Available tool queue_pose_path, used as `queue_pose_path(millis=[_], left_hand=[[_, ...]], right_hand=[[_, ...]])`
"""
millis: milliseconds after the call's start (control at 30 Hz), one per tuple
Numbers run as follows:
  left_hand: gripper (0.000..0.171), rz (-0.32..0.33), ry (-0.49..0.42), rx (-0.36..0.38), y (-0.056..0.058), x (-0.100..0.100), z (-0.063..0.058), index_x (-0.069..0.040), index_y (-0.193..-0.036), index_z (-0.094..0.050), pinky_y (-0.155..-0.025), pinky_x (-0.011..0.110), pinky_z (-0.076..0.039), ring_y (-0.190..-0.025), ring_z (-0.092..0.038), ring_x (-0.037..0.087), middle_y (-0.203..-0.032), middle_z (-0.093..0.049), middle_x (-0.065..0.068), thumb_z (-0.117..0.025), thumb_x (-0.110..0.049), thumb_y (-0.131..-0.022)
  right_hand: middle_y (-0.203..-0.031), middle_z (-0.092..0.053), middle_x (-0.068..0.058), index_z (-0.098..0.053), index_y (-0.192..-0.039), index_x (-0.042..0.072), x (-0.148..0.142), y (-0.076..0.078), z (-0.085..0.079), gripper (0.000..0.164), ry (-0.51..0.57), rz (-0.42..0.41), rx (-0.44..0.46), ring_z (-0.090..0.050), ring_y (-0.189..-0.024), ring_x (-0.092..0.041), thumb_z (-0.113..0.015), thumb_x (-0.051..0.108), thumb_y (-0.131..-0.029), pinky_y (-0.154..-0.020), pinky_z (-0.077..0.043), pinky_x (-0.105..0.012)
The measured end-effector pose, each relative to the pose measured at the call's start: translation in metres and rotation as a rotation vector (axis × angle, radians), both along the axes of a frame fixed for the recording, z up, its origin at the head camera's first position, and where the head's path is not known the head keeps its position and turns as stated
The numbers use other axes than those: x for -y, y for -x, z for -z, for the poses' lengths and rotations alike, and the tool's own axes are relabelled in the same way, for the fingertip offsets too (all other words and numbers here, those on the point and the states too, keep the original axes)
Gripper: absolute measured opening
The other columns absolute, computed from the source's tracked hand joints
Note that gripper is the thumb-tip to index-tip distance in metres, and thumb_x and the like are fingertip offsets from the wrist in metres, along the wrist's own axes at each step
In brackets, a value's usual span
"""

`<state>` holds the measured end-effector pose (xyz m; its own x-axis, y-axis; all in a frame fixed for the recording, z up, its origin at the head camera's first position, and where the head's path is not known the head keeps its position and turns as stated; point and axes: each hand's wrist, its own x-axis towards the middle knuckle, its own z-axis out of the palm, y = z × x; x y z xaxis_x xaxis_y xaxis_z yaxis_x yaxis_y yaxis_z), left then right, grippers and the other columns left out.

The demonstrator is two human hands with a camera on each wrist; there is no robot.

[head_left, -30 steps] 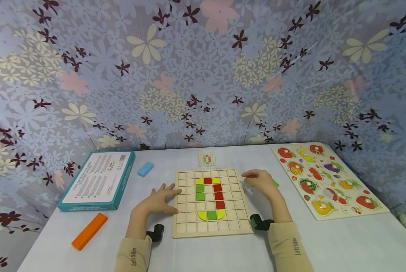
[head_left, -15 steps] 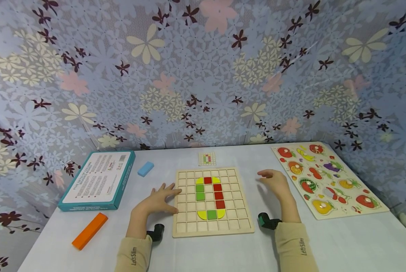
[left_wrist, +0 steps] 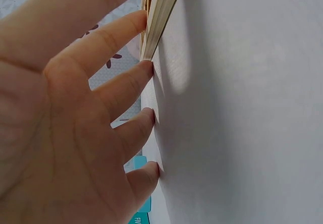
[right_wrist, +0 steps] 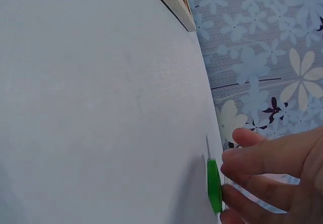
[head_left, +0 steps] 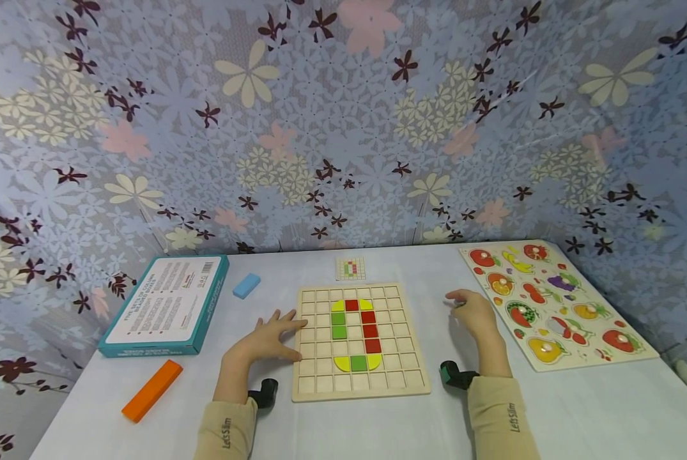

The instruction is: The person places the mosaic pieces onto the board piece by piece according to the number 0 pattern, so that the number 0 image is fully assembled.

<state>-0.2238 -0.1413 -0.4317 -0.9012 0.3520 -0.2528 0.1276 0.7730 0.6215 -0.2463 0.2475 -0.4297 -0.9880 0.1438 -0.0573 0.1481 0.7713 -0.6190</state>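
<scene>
A wooden grid board (head_left: pixel 320 386) lies mid-table, with red, green and yellow pieces set in a rounded ring on it. My left hand (head_left: pixel 271 338) has its fingers spread at the board's left edge; in the left wrist view the fingertips (left_wrist: pixel 146 70) reach the board's side and the white surface. Off the board's right side, my right hand (head_left: pixel 474 315) is low over the table, fingers loosely bent. Right beside its fingertips in the right wrist view is a small green piece (right_wrist: pixel 214 186), seen nearly edge-on on the tabletop.
A small pattern card (head_left: pixel 350 269) lies behind the board. On the left are a teal-and-white box (head_left: pixel 162 306), a blue block (head_left: pixel 247 285) and an orange bar (head_left: pixel 151 391). A fruit puzzle board (head_left: pixel 596 332) lies at right. Flowered cloth hangs behind the table.
My right hand has moved right, away from the board's right edge, to the green piece on the table. My left hand and the pieces on the board have stayed as they were.
</scene>
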Motion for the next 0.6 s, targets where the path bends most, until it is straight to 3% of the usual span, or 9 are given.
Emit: queue_pose_path(millis=[467, 600], left_hand=[[0.071, -0.001, 0.010, 0.003, 0.0011, -0.0002, 0.0017, -0.015, -0.134, -0.051, -0.111, 0.058, 0.004, -0.140, -0.008, 0.037, -0.150, -0.027, 0.012, -0.079, -0.021, -0.069], [0.071, 0.003, 0.005, 0.003, 0.0011, 0.0000, 0.0018, -0.015, -0.134, -0.051, -0.111, 0.058, 0.004, -0.140, -0.007, 0.037, -0.150, -0.027, 0.013, -0.079, -0.021, -0.069]], right_hand=[[-0.109, -0.055, -0.029, -0.061, -0.111, -0.003, -0.0028, -0.0003, 0.0021, 0.038, -0.024, 0.000, 0.003, -0.052, -0.095, -0.041, -0.062, -0.006, -0.073, -0.075, -0.046, -0.048], [-0.112, -0.052, -0.031, -0.061, -0.113, -0.003, -0.0024, 0.0004, 0.0030, 0.043, -0.017, 0.006, 0.002, -0.049, -0.101, -0.043, -0.065, -0.007, -0.070, -0.078, -0.045, -0.050]])
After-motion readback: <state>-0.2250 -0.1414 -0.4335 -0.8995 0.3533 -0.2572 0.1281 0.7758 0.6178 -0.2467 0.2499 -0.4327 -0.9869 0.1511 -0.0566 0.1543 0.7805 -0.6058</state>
